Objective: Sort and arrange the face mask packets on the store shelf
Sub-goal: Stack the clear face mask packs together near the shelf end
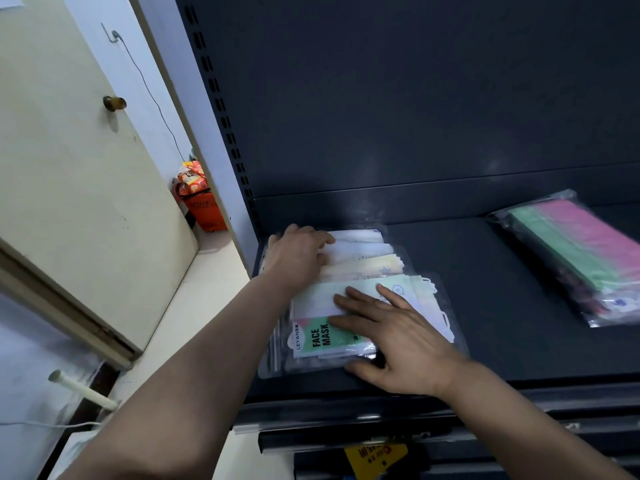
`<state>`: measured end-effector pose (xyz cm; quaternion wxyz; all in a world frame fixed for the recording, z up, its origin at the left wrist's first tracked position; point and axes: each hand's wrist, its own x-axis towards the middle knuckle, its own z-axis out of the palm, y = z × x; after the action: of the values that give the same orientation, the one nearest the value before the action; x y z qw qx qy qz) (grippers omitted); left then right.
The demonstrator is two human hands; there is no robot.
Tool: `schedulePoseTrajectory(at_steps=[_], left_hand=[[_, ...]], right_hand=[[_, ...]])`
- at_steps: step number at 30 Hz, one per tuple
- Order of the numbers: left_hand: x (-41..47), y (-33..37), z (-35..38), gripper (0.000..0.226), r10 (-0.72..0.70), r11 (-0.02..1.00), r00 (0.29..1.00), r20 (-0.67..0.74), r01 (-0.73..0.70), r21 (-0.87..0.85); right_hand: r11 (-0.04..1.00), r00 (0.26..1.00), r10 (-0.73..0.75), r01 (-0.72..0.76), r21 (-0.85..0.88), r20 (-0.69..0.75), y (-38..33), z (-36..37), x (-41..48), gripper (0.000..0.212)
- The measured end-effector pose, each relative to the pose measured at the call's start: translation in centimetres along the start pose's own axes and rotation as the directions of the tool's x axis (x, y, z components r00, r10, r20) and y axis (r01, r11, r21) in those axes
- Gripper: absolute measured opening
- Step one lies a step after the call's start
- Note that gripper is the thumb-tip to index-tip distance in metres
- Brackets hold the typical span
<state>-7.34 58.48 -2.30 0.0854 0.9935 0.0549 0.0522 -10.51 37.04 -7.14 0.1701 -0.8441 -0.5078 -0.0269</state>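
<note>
A person's right hand (398, 341) lies flat, fingers spread, on a clear face mask packet (325, 336) with a green "FACE MASK" label, the thumb along the packet's near edge at the front of a dark store shelf (485, 341). Just beyond the right hand's fingertips, the left hand (298, 258) rests on a stack of packets (363, 258) holding white and pale yellow masks. Its thumb is laid across the top and its fingers bend out of sight over the far edge, so whether they grip cannot be told. Well to the right of both hands lies a bundle of pink and green masks (571, 258). Left of the left hand, past the shelf upright, an orange basket (201, 202) stands beside a cream door (69, 150).
</note>
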Motion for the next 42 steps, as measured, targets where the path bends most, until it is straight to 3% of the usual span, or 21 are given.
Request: schedulePoseTrajectory(at_steps=[4, 6, 8, 10, 11, 14, 16, 20, 23, 26, 29, 32, 35, 38, 42], left_hand=[[-2.0, 0.7, -0.7, 0.032, 0.075, 0.99, 0.995, 0.063, -0.067, -0.127], [-3.7, 0.8, -1.2, 0.044, 0.093, 0.992, 0.989, 0.116, -0.082, -0.096], [-5.3, 0.5, -1.5, 0.051, 0.086, 0.996, 0.982, 0.171, -0.081, -0.034], [-6.8, -0.2, -1.5, 0.052, 0.086, 0.996, 0.967, 0.238, -0.086, -0.007], [-7.3, -0.6, -1.4, 0.054, 0.089, 0.996, 0.962, 0.26, -0.085, -0.025], [-8.7, -1.6, -1.1, 0.057, 0.101, 0.987, 0.966, 0.239, -0.067, -0.144], [-9.3, -1.9, -0.9, 0.063, 0.066, 0.983, 0.979, 0.194, -0.031, -0.179], [-10.1, -1.4, -0.7, 0.069, 0.038, 0.996, 0.986, 0.161, -0.024, -0.087], [-10.4, -0.5, -0.8, 0.068, 0.057, 0.989, 0.979, 0.196, -0.028, -0.149], [-10.2, -0.2, -0.9, 0.067, 0.019, 0.985, 0.981, 0.193, 0.015, -0.171], [-10.1, 0.1, -0.4, 0.075, -0.002, 0.988, 0.985, 0.173, 0.028, -0.153], [-10.4, -0.2, 0.3, 0.088, -0.014, 0.988, 0.989, 0.148, 0.037, -0.15], [-10.4, -1.7, 0.3, 0.105, -0.139, 0.967, 0.979, 0.146, 0.166, -0.195], [-10.6, -2.2, 1.0, 0.111, -0.19, 0.908, 0.955, 0.227, 0.259, -0.328], [-11.5, -0.4, 2.1, 0.105, -0.201, 0.91, 0.95, 0.238, 0.271, -0.312]], right_hand=[[1.0, 0.999, 0.01, -0.009, 0.024, -0.048, 0.1, -0.5, 0.0, 0.058], [0.988, 0.957, 0.155, -0.148, 0.049, -0.244, 0.4, -0.8, -0.4, 0.049], [0.91, 0.843, 0.411, -0.402, 0.102, -0.348, 0.8, -1.5, -1.1, 0.05], [0.796, 0.772, 0.605, -0.579, 0.178, -0.195, 1.0, -1.8, -1.6, 0.062], [0.779, 0.774, 0.624, -0.602, 0.177, -0.109, 1.0, -1.8, -1.9, 0.067], [0.797, 0.806, 0.589, -0.569, 0.203, -0.052, 0.3, -1.7, -2.2, 0.072], [0.741, 0.771, 0.633, -0.578, 0.343, -0.069, -0.3, -1.8, -2.2, 0.079], [0.605, 0.697, 0.716, -0.585, 0.541, -0.046, 0.3, -1.7, -1.7, 0.099], [0.49, 0.657, 0.752, -0.495, 0.717, -0.061, 1.5, -1.3, -1.4, 0.087], [0.408, 0.682, 0.731, -0.401, 0.82, -0.03, 1.9, -1.0, -1.7, 0.07], [0.427, 0.717, 0.697, -0.409, 0.806, -0.005, 1.9, -0.7, -2.2, 0.067], [0.564, 0.75, 0.661, -0.485, 0.668, -0.013, 1.6, -0.9, -2.3, 0.072], [0.656, 0.738, 0.673, -0.565, 0.501, -0.049, 1.4, -1.0, -1.5, 0.08], [0.659, 0.741, 0.671, -0.586, 0.471, -0.016, 1.0, -1.2, -0.1, 0.081], [0.659, 0.738, 0.675, -0.599, 0.455, -0.005, 1.1, -2.6, 1.2, 0.07]])
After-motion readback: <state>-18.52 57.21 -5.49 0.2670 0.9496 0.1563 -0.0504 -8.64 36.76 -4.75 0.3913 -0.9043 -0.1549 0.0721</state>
